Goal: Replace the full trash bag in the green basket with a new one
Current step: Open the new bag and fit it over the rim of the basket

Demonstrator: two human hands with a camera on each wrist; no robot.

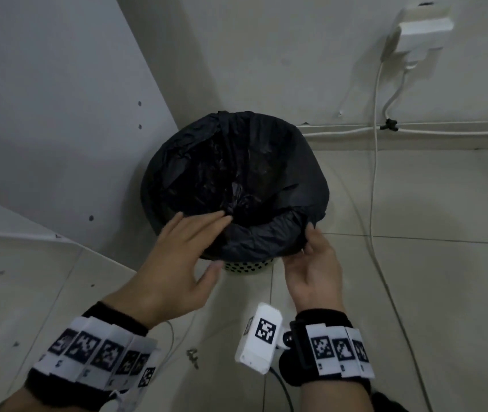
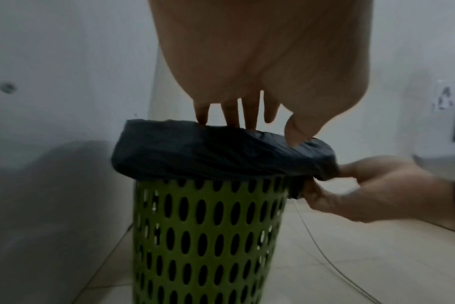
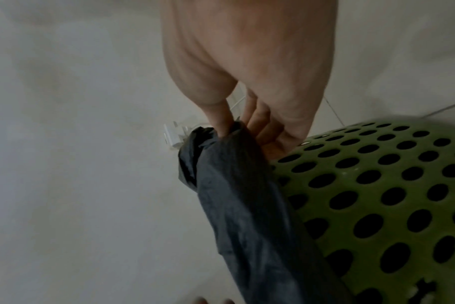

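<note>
Basket: the green basket [image 2: 208, 236], its wall full of oval holes, stands upright on the tiled floor [image 1: 415, 278] in a corner, close to a white panel [image 1: 58, 99] on its left and the wall [image 1: 296, 55] behind.
Bag: a black trash bag [image 1: 237, 173] lines the basket; its top is folded out over the rim and hangs as a dark band round the upper wall [image 2: 221, 156]. Inside, the plastic is crumpled and gathers toward a twisted bunch near the front.
Left hand: the left hand [image 1: 177, 263] is spread flat, fingers straight and a little apart, fingertips [image 2: 231, 121] touching the bag's folded edge at the near-left rim; it grips nothing.
Right hand: the right hand [image 1: 314, 269] pinches the bag's hem at the near-right rim, thumb on the outside and fingers [image 3: 262, 127] tucked under the fold against the basket wall, clamped on the plastic.
Edges: the hem by the right hand is bunched and lifted slightly off the wall; elsewhere the fold lies snug over the rim.
Open room: bare floor lies in front of and to the right of the basket; a white cable [image 1: 375, 173] runs down from a wall plug [image 1: 415, 34] and across the floor on that right side, apart from the basket.
</note>
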